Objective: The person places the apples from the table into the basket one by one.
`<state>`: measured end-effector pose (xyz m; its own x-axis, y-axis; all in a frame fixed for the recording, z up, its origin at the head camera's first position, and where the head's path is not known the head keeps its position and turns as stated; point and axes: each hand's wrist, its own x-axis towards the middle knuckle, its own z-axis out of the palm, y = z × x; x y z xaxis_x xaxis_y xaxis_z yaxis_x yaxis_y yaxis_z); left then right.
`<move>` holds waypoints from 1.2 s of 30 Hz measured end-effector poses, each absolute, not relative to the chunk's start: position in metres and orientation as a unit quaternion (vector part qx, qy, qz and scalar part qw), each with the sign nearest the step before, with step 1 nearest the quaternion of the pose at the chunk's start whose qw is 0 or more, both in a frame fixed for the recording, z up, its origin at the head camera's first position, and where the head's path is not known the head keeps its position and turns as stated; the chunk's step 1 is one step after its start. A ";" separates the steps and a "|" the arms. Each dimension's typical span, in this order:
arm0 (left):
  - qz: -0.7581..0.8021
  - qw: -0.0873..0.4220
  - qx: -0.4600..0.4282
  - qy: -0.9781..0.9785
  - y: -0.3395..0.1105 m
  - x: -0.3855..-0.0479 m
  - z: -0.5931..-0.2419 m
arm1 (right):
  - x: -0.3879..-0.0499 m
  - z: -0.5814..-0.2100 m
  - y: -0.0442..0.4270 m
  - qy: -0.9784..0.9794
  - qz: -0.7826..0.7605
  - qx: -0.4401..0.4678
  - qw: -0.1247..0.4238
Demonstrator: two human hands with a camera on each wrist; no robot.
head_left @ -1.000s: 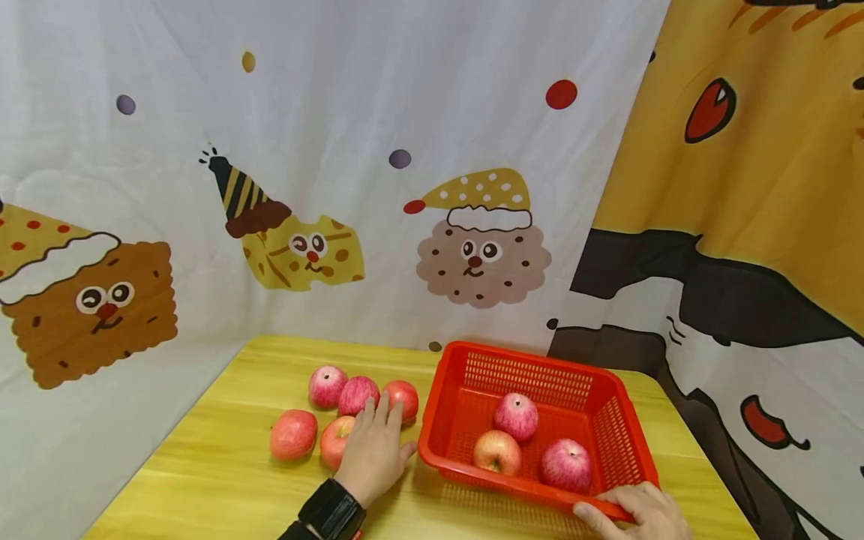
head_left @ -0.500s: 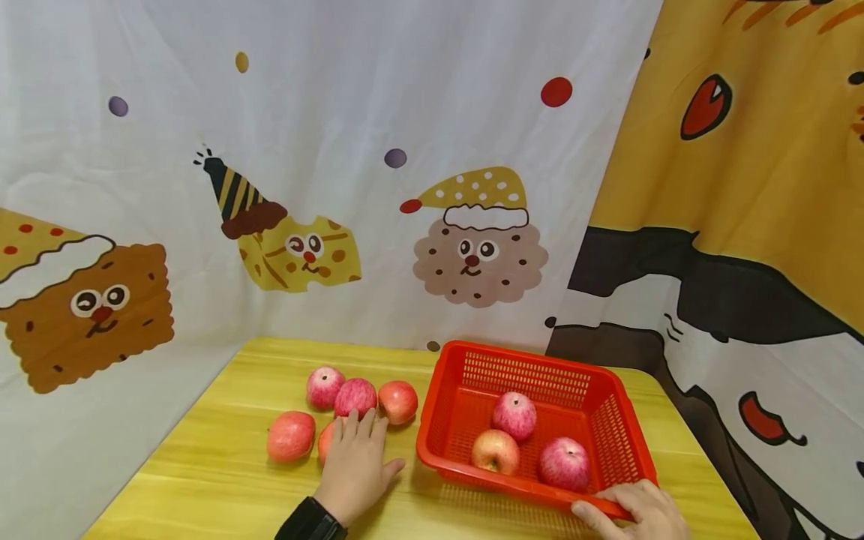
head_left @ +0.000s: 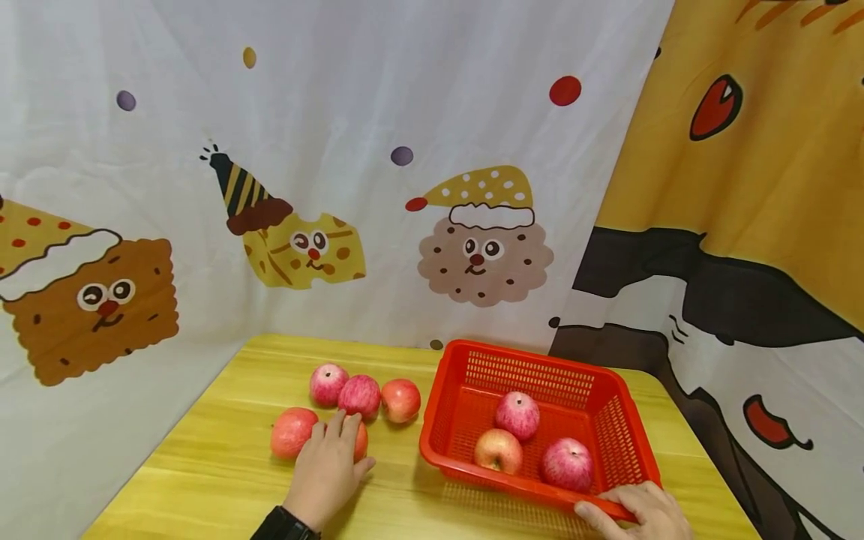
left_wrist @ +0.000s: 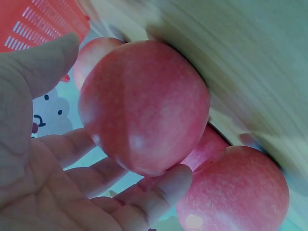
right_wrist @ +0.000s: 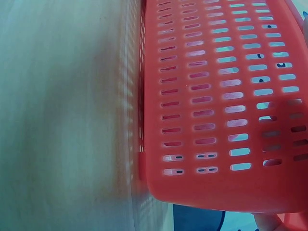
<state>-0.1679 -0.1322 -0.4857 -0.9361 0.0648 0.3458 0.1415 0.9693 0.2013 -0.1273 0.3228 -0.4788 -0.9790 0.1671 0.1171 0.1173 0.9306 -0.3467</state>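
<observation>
My left hand (head_left: pixel 327 469) reaches over an apple (head_left: pixel 361 441) on the table, mostly hidden under the fingers in the head view. The left wrist view has that red apple (left_wrist: pixel 144 106) up close, with extended fingers along its far side and the thumb standing apart from it. Beside it lies another apple (head_left: pixel 293 433); behind are a striped apple (head_left: pixel 328 385), a second striped one (head_left: pixel 360 396) and a redder one (head_left: pixel 401 400). My right hand (head_left: pixel 644 511) grips the near right corner of the red plastic basket (head_left: pixel 499 484), thumb over the rim.
Inside the basket sit three apples: one at the back (head_left: pixel 517 415), a yellowish one (head_left: pixel 498 451) and a striped one (head_left: pixel 567 463). The yellow wood-grain table (head_left: pixel 209 480) meets a printed cloth curtain (head_left: pixel 378 315) at the back.
My left hand has moved left and toward me, off the redder apple at the back right, and is now over the near apple. The right hand keeps its grip on the basket.
</observation>
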 end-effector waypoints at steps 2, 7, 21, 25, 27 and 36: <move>-0.105 0.184 -0.063 -0.975 -0.131 -0.167 -0.487 | -0.128 -0.479 0.323 -0.980 0.171 -0.073 0.067; -0.104 0.188 -0.079 -0.973 -0.128 -0.164 -0.489 | -0.128 -0.478 0.323 -0.981 0.171 -0.073 0.054; -0.126 0.086 -0.119 -0.981 -0.118 -0.162 -0.501 | -0.127 -0.479 0.323 -0.979 0.175 -0.076 0.074; -0.125 0.085 -0.121 -0.981 -0.117 -0.163 -0.502 | -0.128 -0.480 0.324 -0.980 0.174 -0.074 0.066; -0.127 0.086 -0.120 -0.981 -0.117 -0.162 -0.502 | -0.128 -0.480 0.325 -0.980 0.174 -0.074 0.066; -0.124 0.105 -0.121 -0.979 -0.117 -0.161 -0.506 | -0.127 -0.481 0.323 -0.979 0.173 -0.073 0.084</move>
